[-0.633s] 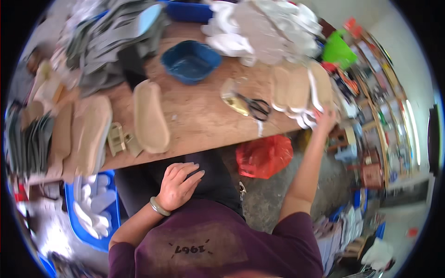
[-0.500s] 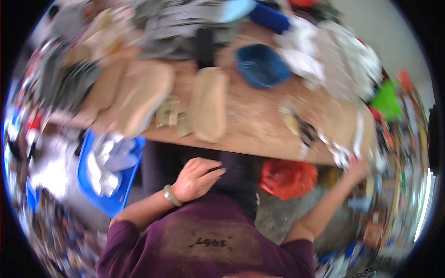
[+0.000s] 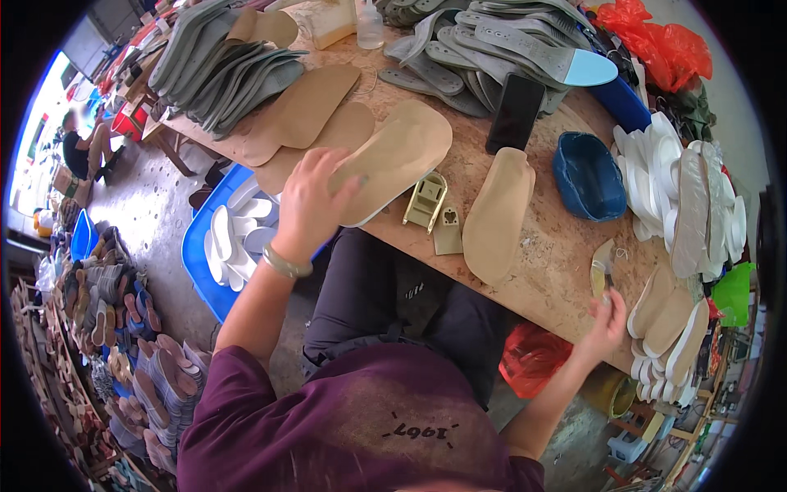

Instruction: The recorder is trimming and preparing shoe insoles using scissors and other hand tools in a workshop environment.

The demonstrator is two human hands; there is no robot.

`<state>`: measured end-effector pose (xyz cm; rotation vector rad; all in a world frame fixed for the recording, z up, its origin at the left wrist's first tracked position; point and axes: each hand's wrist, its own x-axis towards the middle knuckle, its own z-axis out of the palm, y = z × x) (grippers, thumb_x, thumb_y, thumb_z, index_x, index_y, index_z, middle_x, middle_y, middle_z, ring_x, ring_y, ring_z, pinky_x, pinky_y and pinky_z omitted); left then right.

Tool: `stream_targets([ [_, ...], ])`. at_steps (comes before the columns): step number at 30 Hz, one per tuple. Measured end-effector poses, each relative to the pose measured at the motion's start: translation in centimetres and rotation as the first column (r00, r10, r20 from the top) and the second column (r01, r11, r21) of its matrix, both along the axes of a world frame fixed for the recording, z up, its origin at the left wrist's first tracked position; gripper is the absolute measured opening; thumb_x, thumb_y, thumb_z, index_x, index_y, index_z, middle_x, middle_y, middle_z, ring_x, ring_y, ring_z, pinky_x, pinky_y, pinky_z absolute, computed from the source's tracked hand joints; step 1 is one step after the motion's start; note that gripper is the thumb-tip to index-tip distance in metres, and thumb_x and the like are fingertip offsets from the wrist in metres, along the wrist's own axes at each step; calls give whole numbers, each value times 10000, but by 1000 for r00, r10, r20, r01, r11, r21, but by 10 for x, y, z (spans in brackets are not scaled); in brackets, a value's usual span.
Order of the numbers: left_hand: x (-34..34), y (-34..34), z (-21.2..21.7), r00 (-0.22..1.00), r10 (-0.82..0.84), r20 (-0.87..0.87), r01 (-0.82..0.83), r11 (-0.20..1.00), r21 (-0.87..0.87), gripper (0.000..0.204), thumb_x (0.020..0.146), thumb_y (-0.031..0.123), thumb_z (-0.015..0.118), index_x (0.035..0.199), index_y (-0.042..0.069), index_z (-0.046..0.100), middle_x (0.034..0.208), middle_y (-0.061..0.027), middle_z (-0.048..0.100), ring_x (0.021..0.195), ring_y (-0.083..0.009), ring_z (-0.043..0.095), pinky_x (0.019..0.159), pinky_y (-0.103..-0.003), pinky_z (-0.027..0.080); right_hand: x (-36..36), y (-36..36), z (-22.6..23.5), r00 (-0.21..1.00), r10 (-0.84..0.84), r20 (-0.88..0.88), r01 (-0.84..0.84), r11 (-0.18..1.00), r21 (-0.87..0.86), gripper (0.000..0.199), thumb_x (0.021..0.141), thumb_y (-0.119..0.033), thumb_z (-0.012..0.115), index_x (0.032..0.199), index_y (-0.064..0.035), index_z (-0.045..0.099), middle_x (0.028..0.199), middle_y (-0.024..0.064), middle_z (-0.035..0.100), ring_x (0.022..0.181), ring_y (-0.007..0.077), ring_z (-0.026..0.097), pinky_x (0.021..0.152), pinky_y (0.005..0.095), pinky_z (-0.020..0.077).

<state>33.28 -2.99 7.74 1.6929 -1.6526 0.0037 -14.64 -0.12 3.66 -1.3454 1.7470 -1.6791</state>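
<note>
My left hand (image 3: 316, 201) is over the near left edge of a large tan insole (image 3: 402, 152), its fingers apart; whether they touch it I cannot tell. Under that insole's left side lie flat brown sheet pieces (image 3: 316, 107). At the table's right front edge, my right hand (image 3: 607, 324) has its fingers closed around the dark handle end of what looks like a pair of scissors (image 3: 602, 266), partly hidden. A second tan insole (image 3: 498, 217) lies between the hands, beside a small gold-coloured frame-shaped tool (image 3: 425, 202) and a flat block (image 3: 448, 233).
Grey insoles are heaped at the back (image 3: 492, 49) and left (image 3: 221, 74). A black phone (image 3: 515, 113) leans near a blue bowl (image 3: 590, 176). White soles (image 3: 648, 176) and tan insoles (image 3: 668, 320) are stacked right. Below the table are a blue bin (image 3: 197, 258) and a red bag (image 3: 533, 361).
The view has swung, shifting the table. My left hand has gone from before my body to the large insole. My right hand has left the insoles at the right and closed on the scissors.
</note>
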Motion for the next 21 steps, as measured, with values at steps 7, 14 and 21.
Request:
stream_targets([
  [7, 28, -41, -11, 982, -34, -186, 102, 922, 375, 313, 813, 268, 727, 961, 2, 650, 808, -139, 646, 781, -256, 643, 726, -371, 506, 29, -35, -22, 907, 236, -348, -217, 972, 94, 200, 962, -53, 610, 1148, 6, 651, 1025, 49, 672, 860, 132, 672, 746, 254, 535],
  [14, 53, -38, -19, 914, -85, -396, 145, 982, 124, 83, 914, 57, 626, 920, 31, 548, 748, 2, 543, 700, -79, 510, 645, -255, 449, -96, -31, -10, 704, -121, -700, 290, 948, 128, 208, 918, -74, 644, 1118, -33, 686, 956, 111, 719, 860, 182, 692, 763, 301, 541],
  [21, 66, 5, 25, 682, -157, -714, 82, 987, -138, 86, 1016, 127, 561, 973, 57, 536, 957, 13, 598, 867, -38, 494, 767, -196, 409, 52, -36, -6, 863, 503, 43, -471, 774, 423, 499, 910, -148, 676, 1368, -40, 511, 1007, 94, 690, 811, 146, 679, 711, 290, 533],
])
